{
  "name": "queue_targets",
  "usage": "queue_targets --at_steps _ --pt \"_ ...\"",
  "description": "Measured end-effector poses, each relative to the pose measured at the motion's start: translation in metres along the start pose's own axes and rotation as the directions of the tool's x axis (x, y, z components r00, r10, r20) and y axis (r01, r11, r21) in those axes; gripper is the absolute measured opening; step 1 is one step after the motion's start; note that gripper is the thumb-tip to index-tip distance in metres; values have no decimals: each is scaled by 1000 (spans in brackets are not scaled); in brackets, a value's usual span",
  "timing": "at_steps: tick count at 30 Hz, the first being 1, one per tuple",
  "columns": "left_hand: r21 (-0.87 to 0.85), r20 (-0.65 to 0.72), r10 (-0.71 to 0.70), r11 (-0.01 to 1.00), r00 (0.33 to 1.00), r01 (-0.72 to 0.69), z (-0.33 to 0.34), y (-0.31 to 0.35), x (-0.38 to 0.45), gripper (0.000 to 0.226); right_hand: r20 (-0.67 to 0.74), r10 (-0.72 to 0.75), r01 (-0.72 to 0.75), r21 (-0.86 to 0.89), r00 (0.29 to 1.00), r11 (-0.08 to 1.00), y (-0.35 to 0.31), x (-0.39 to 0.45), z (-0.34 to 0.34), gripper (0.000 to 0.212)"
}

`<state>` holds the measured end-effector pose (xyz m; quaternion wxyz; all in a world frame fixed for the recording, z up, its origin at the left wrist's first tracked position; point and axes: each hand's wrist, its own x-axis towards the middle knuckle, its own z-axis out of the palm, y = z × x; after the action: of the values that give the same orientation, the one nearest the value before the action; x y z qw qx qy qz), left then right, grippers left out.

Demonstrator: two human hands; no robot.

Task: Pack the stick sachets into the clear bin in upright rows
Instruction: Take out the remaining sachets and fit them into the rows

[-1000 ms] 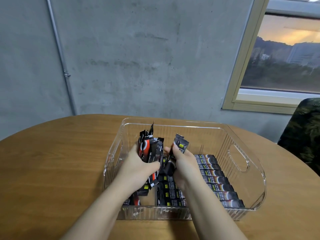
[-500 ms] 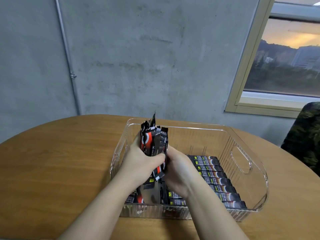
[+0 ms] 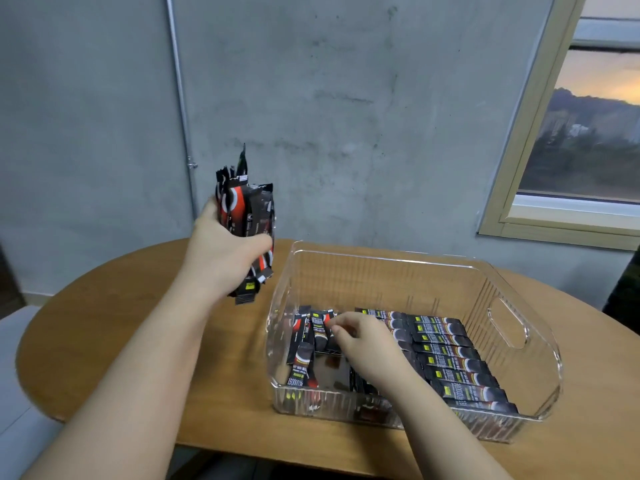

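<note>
- Currently the left hand [image 3: 221,251] is clenched round a bundle of stick sachets [image 3: 246,216], held up in the air to the left of the clear bin [image 3: 512,282] and outside its left wall.
- Bundle long axis: near vertical, tops up, lower ends showing below the fist. Already in the upright pose the rows call for.
- Right hand [image 3: 363,341] is inside the clear bin, at its left half, fingers curled down onto a few loose sachets [image 3: 313,336]. Whether it pinches one or only steadies them, cannot tell.
- Loose sachets lie askew against the bin's left wall, some leaning, one slanted toward the near-left corner.
- A finished row [image 3: 450,362] fills the bin's right-centre, running from mid-floor to the near wall; the far part of the bin shows bare floor.
- Judgement: the deciding relation is bundle versus bin opening. The bundle sits left of and above the rim, so it must travel rightward and down into the left half.
- Right hand is nearer the gap; it occupies the landing spot and the leaning sachets may block a clean drop.
</note>
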<state>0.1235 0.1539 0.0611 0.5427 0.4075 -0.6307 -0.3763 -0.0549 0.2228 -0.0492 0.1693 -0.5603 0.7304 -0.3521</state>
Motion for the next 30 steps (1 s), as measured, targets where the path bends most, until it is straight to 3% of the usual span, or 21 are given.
queue_targets --at_steps 3,8,15,17,25,30 --pt "89 -42 -85 992 996 88 -9 -22 -2 35 9 -78 78 -154 997 985 6 -2 6 24" --pt "185 5 -127 975 992 124 5 -57 -19 44 -16 -117 110 -249 993 962 16 -2 6 23" --pt "142 84 -152 980 985 140 15 -68 -23 38 -126 -15 -29 -343 992 939 25 7 0 21" --pt "155 104 -170 976 980 153 15 -72 -23 39 -92 33 -67 -387 995 920 19 19 3 18" --pt "159 119 -286 951 951 266 -1 -97 -20 36 75 194 -123 -544 978 830 -5 67 40 41" --pt "149 119 -330 938 936 312 -12 -105 -19 33 151 272 -156 -525 950 837 -16 74 48 53"
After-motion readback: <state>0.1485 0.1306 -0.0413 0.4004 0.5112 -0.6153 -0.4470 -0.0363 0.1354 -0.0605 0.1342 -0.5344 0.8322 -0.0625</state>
